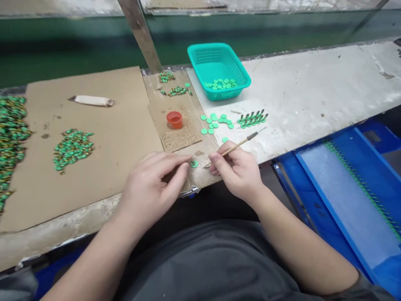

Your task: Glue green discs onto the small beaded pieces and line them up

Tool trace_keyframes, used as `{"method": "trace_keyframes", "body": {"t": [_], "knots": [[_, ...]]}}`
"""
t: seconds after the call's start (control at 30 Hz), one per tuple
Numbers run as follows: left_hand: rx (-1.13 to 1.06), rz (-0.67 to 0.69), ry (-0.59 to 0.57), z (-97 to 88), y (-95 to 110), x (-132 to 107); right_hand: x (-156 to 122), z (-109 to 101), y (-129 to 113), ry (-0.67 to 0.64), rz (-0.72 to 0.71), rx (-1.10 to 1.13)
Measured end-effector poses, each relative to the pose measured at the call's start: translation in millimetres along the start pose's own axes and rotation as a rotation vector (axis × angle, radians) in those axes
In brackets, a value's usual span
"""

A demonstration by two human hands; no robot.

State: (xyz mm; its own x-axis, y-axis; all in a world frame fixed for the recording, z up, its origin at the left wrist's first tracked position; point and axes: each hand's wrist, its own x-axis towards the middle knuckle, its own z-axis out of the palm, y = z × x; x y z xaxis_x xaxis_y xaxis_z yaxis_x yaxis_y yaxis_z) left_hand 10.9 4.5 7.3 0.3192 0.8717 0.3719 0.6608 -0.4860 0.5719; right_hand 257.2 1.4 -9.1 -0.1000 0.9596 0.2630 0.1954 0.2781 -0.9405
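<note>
At the table's front edge, my left hand (156,175) has its thumb and index finger closed at the edge of a small green disc (194,164). A tiny dark part shows on that disc, partly covered by the fingertips. My right hand (236,167) pinches a thin wooden-handled tool (235,146) like a pen. Its lower tip points down near the tabletop, just right of the disc; a dark band and thin point make up its upper end. Beyond the hands sits a small red cup (174,120) on a piece of brown board (181,140).
Loose green discs (216,121) lie beside rows of discs with dark pieces standing on them (252,119). Behind is a teal basket (216,98) holding more discs. Piles of small green-and-gold pieces (73,148) and a white wrapped stick (90,100) rest on cardboard (122,138). Blue crates (313,179) stand lower right.
</note>
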Motion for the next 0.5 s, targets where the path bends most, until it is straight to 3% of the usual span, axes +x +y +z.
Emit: {"method": "trace_keyframes", "body": {"t": [0.17, 0.5], "knots": [[0.025, 0.009, -0.103, -1.6, -6.9, 2.0, 2.7, 0.1, -1.7, -0.03, -0.039, -0.045], [0.039, -0.02, -0.081, 6.8, -5.9, 3.0, 9.6, 7.3, -6.0, -0.063, -0.267, -0.199]]}}
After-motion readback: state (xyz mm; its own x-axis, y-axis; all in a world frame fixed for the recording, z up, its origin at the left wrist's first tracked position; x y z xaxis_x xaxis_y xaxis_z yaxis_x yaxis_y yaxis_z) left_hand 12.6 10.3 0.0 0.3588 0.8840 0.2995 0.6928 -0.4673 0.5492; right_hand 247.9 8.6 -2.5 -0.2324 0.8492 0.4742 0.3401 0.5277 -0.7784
